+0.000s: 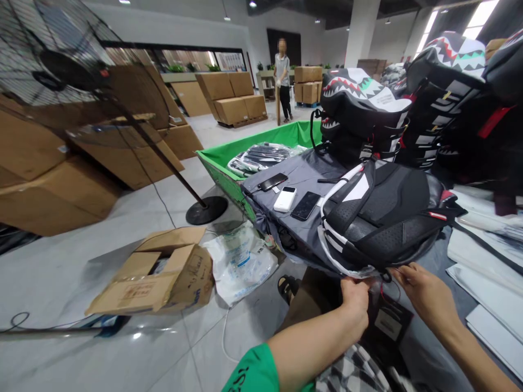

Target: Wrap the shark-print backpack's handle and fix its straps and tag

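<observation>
Right at the near edge of the grey-covered surface [304,174] lies a black backpack [384,218] with white piping, and the left hand [354,296] has its grip closed on the lower rim of it, while the right hand [425,291] pinches a thin red cord just beside, above a dark hang tag [388,324]. Behind the backpack stand more bags with shark-mouth prints [359,117], and to its left rest two phones [305,206] with a white power bank [285,199] between them. Further out, an open cardboard box [159,277] sits on the floor near a standing fan [65,71], and another person [283,79] stands well apart among stacked cartons.
</observation>
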